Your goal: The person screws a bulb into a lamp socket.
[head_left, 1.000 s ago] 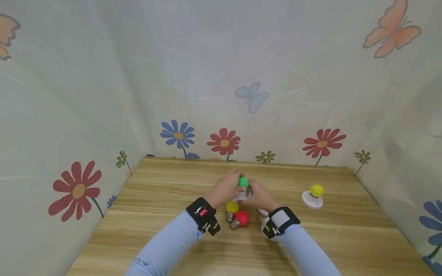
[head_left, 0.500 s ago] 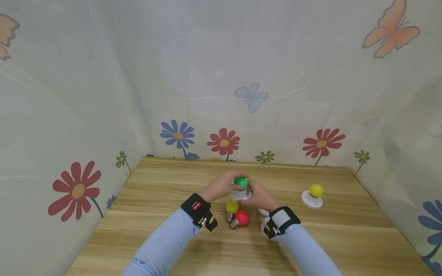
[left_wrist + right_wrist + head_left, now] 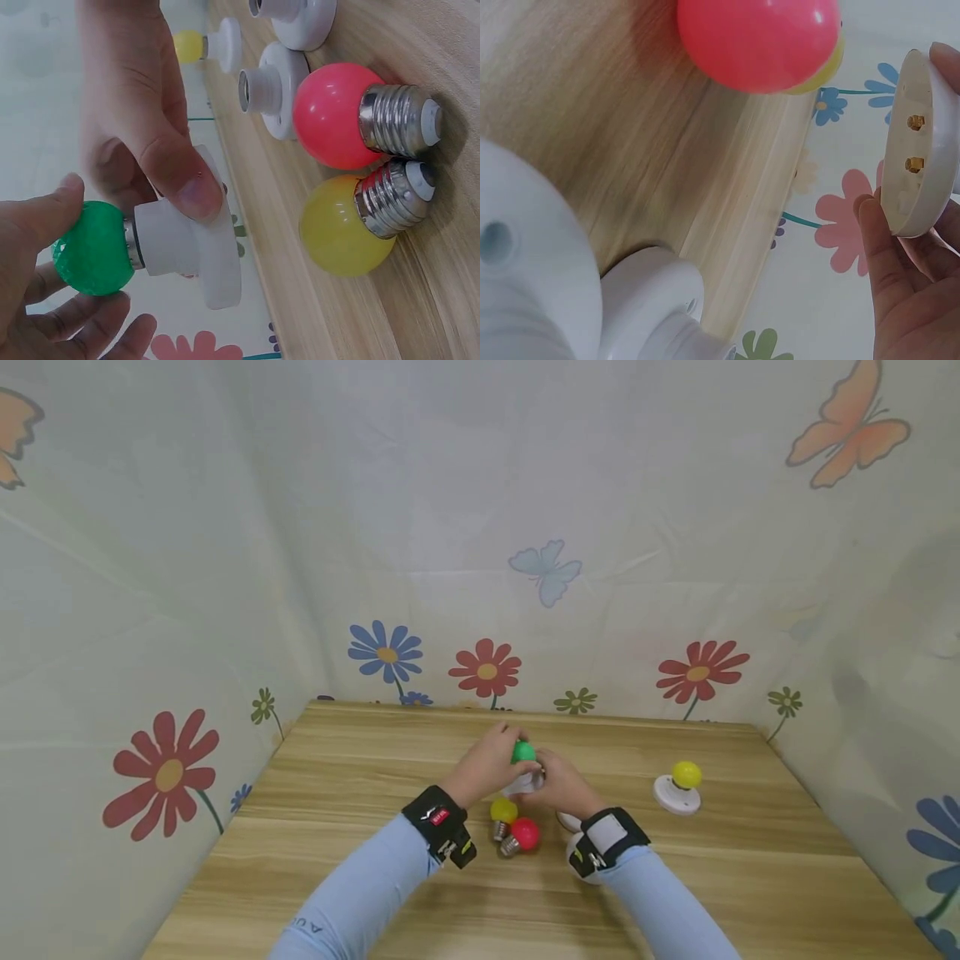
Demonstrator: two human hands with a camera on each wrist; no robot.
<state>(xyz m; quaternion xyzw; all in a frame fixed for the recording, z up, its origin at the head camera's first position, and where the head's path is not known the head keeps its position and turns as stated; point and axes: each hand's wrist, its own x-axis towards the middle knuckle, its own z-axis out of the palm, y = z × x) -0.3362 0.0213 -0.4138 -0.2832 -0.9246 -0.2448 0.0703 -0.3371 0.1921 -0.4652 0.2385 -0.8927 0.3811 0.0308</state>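
A green bulb (image 3: 94,247) sits with its metal cap partly inside the neck of a white lamp holder (image 3: 217,259), held up off the table. My left hand (image 3: 487,768) has its thumb and fingers curved around the green globe. The right hand (image 3: 566,787) grips the lamp holder by its round base, the thumb lying along the near side in the left wrist view. Two brass screws show on the base's underside (image 3: 907,142) in the right wrist view. Below the hands, a red bulb (image 3: 337,116) and a yellow bulb (image 3: 346,229) lie touching on the table.
Two more white lamp holders, one nearer the wall (image 3: 277,90) and one nearer me (image 3: 309,22), stand by my right wrist without bulbs. Farther right, another yellow bulb (image 3: 687,774) is seated in its lamp holder (image 3: 677,797). A patterned curtain (image 3: 420,527) borders the wooden table (image 3: 360,735).
Half a second ago my left hand had turned, its wrist lower and farther left; now it has turned back around the green bulb. The right hand and lamp holder have hardly moved.
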